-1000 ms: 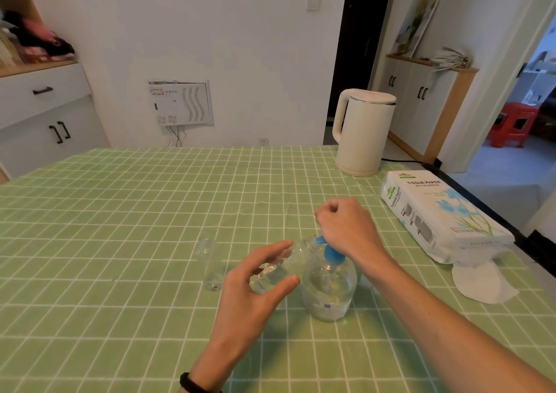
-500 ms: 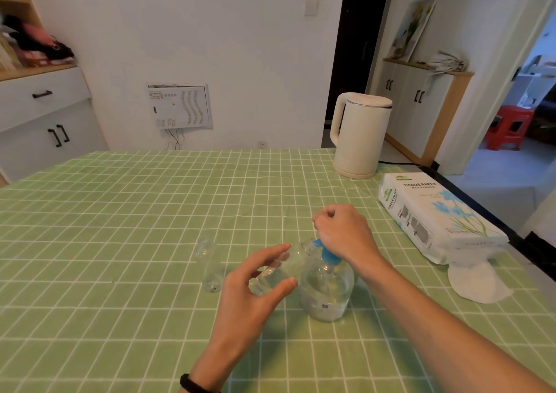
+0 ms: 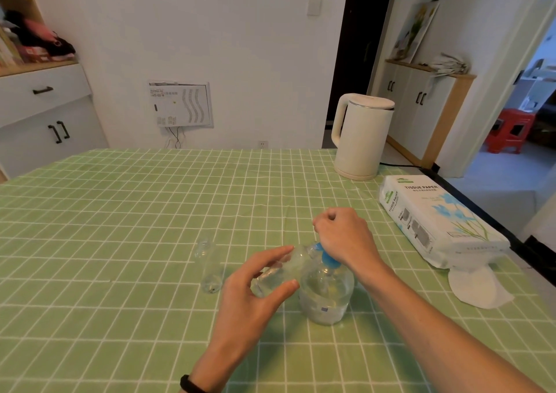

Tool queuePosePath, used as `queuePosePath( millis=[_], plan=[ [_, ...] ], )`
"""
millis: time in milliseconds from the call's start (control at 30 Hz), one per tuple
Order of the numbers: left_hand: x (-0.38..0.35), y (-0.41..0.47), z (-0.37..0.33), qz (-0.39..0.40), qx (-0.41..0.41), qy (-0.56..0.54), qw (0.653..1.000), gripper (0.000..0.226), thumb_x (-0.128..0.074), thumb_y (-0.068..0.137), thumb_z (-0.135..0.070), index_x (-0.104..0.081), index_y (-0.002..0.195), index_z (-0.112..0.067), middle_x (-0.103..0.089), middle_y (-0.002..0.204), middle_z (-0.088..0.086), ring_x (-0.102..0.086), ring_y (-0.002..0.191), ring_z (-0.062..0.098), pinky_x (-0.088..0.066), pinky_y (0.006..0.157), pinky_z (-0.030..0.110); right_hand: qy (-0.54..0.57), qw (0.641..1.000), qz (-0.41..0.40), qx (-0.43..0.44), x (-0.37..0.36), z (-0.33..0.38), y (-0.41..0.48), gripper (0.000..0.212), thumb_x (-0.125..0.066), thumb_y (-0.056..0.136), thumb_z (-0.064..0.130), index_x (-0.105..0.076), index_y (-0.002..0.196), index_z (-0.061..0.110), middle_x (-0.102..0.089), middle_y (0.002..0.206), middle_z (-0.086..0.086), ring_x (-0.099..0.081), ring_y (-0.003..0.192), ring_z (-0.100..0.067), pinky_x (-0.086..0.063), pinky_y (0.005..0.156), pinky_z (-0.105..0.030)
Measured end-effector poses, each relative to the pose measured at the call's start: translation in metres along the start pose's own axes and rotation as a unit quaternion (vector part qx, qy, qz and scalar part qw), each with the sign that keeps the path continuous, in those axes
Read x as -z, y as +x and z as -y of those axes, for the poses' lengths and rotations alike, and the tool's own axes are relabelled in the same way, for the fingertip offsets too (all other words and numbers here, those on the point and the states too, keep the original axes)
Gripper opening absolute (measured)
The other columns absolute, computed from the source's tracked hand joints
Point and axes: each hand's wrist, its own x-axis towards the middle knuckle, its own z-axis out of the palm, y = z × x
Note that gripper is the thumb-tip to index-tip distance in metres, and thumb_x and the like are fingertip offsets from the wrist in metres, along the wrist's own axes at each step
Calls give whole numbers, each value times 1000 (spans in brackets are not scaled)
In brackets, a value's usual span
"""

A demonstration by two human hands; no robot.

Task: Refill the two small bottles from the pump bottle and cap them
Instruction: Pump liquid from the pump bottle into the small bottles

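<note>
Left hand [image 3: 252, 299] pinches small bottle [image 3: 279, 272] between thumb and fingertips, tilted, mouth up against the spout, likely to catch the stream. Right hand [image 3: 343, 236] curled in a fist, heel bearing on blue pump head [image 3: 328, 260] of pump bottle [image 3: 326, 299]; anything inside the fist can't be told. Second small bottle [image 3: 209, 267] stands uncapped just left on the table [image 3: 120, 227], apparently waiting.

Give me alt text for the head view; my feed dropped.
The left hand holds a small clear bottle tilted at the nozzle of a pump bottle; the curled right hand sits on its blue pump head. A second small bottle stands left of them on the green checked tablecloth; a white kettle and tissue pack lie beyond.
</note>
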Motion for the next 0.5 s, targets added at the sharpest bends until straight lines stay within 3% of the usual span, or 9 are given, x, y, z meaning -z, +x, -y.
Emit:
queuePosePath(
  millis=[67, 100, 200, 267, 333, 500],
  plan=[
    [-1, -1, 0, 2, 4, -7, 1000, 55, -88, 82, -13, -73, 125, -44, -77, 117, -23, -69, 115, 3, -45, 94, 5, -7, 1000, -5, -3, 0, 1, -2, 33, -52, 98, 23, -78, 109, 4, -82, 107, -14, -76, 98, -40, -62, 87, -51],
    [-1, -2, 0, 1, 4, -9, 1000, 56, -88, 82, -13, -73, 125, -44, -77, 117, -23, -69, 114, 3, -46, 94, 5, -8, 1000, -7, -3, 0, 0, -1, 34, -52, 98, 24, -78, 110, 5, -82, 105, -14, -77, 93, -38, -62, 87, -49],
    [0, -1, -1, -3, 4, -9, 1000, 56, -88, 82, -13, -73, 125, -45, -78, 116, -23, -70, 114, 1, -45, 95, 5, -1, 1000, -11, 2, -1, -3, 4, 30, -52, 98, 23, -72, 94, 1, -74, 83, -17, -58, 69, -28, -52, 68, -42],
    [1, -1, -2, -2, 6, -9, 1000, 57, -88, 82, -12, -73, 125, -46, -78, 116, -23, -70, 113, 1, -46, 97, 6, 4, 1000, -5, 3, -1, -4, 5, 28, -54, 98, 22, -57, 75, 8, -54, 69, -10, -47, 67, -25, -39, 65, -37],
    [3, -2, -3, 1, 9, -13, 1000, 56, -88, 82, -14, -73, 126, -46, -78, 116, -22, -70, 115, 3, -47, 99, 8, 10, 1000, 6, 10, 3, -1, 6, 25, -55, 97, 22, -51, 73, 19, -47, 69, -5, -43, 67, -23, -37, 66, -37],
    [4, 0, -4, 2, 9, -8, 1000, 55, -88, 83, -17, -72, 127, -46, -77, 118, -24, -69, 116, 1, -46, 100, 9, 12, 1000, 0, 26, 4, 1, 7, 25, -55, 98, 22, -53, 73, 20, -51, 68, -4, -47, 66, -23, -40, 66, -37]
  ],
)
